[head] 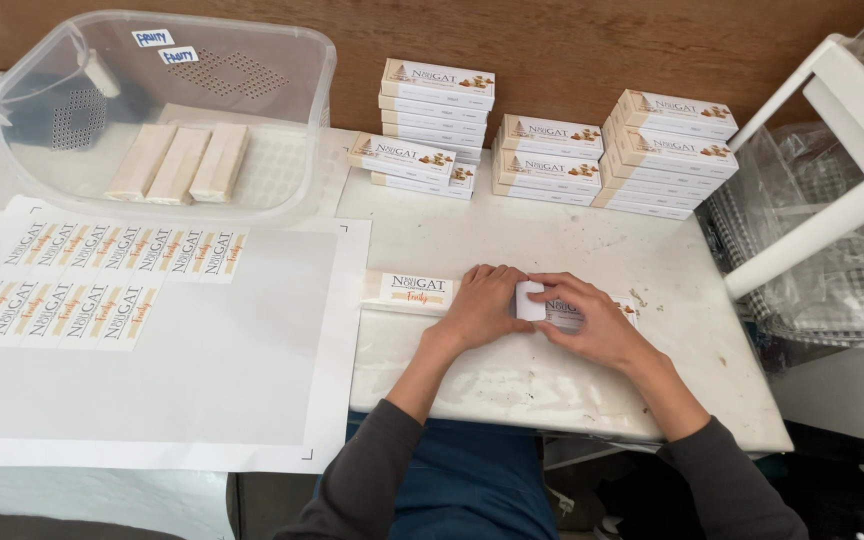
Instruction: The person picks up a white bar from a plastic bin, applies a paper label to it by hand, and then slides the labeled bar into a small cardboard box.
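Observation:
My left hand (484,305) and my right hand (584,318) both rest on a small white box (532,300) lying on the white table (552,380). The fingers of both hands press on it, and the box's printed top shows under my right hand. A wrapped bar with a printed label (410,291) lies just left of my left hand. A large sheet of peel-off labels (102,290) lies at the left.
Stacks of finished printed boxes (552,150) stand along the wooden back wall. A clear plastic tub (167,110) at the back left holds three pale bars (180,163). A white chair frame (832,170) and plastic bags crowd the right side.

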